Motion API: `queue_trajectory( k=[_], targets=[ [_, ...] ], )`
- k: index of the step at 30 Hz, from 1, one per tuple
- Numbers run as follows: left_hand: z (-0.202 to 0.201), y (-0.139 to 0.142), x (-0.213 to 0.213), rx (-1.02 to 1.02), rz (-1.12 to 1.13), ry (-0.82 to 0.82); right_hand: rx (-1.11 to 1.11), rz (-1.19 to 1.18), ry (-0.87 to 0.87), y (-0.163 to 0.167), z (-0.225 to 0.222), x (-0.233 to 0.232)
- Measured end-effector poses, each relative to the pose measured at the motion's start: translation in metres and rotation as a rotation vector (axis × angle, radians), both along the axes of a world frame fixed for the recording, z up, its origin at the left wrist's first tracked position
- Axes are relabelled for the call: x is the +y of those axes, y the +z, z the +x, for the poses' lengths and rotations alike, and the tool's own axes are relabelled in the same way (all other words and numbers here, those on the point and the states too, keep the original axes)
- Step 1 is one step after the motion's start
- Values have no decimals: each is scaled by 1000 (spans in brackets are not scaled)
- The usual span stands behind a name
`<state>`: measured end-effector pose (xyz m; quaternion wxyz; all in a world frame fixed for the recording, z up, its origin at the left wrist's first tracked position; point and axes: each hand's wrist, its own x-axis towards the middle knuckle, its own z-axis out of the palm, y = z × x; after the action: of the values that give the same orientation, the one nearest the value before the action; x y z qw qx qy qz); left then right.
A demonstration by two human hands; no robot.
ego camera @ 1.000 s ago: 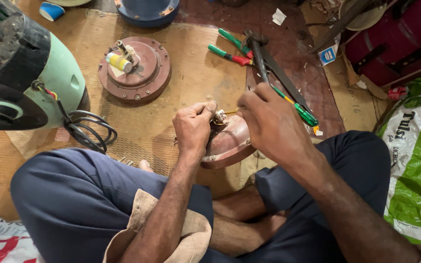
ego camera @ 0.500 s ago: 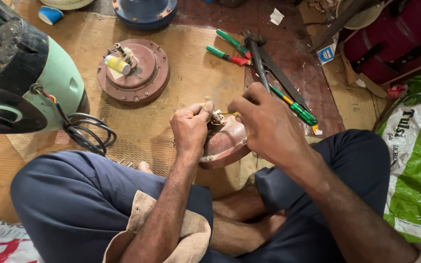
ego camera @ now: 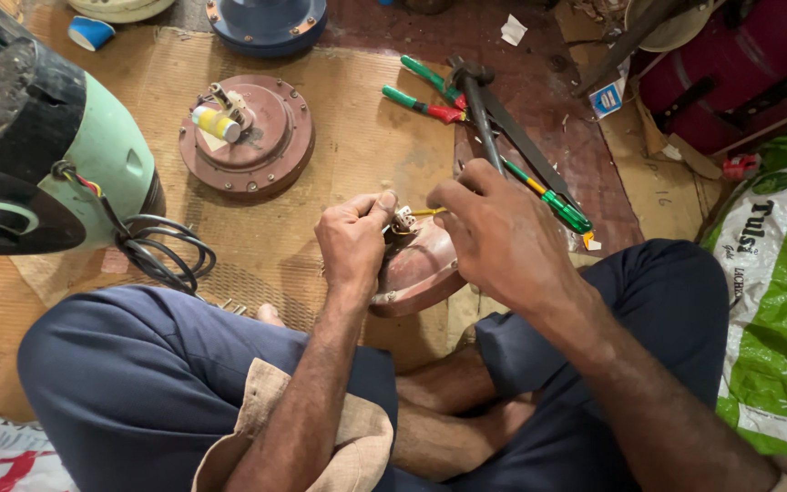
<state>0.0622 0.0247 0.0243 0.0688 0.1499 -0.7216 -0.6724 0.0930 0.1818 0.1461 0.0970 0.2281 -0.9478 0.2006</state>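
Honestly still mid-job: left hand [ego camera: 354, 239] pinches the small terminal block [ego camera: 403, 220] atop the brown motor cover [ego camera: 416, 269] on the lap, right hand [ego camera: 498, 232] fingers closed on its yellow wire [ego camera: 428, 212], second cover [ego camera: 248, 137] untouched.

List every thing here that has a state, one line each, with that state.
Left hand: pinched on the small white terminal block.
Right hand: closed on a yellow wire.
Brown domed metal motor cover: tilted, resting in the lap.
Round brown motor housing: flat on the mat, capacitor on top.
Black cable: coiled.
Green-handled screwdriver: lying on the floor.
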Motion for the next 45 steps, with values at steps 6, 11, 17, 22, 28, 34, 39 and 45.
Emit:
queue_trajectory(
  k=[6, 11, 17, 22, 28, 34, 39, 45],
  targets=[
    [1, 1, 0, -7, -12, 4, 18, -44, -26, 4, 6, 1],
    [-1, -1, 1, -19, 65, 16, -29, -209, -88, 6, 12, 10],
    [-2, -2, 0, -47, 74, 8, -13, -266, -164, 2, 17, 20],
    [-2, -1, 0, -38, 104, 12, 58, -263, -121, -5, 23, 17],
    [-2, -2, 2, -17, 81, 25, 119, -241, -81, -12, 20, 5],
    [-2, -4, 1, -14, -1, 19, 140, -248, -76, -16, 18, 1],
    [-2, -3, 1, -17, 10, 14, 138, -238, -82, -16, 19, 1],
    [-2, -2, 1, -11, 22, 13, 153, -234, -64, -16, 17, 0]
  ],
)
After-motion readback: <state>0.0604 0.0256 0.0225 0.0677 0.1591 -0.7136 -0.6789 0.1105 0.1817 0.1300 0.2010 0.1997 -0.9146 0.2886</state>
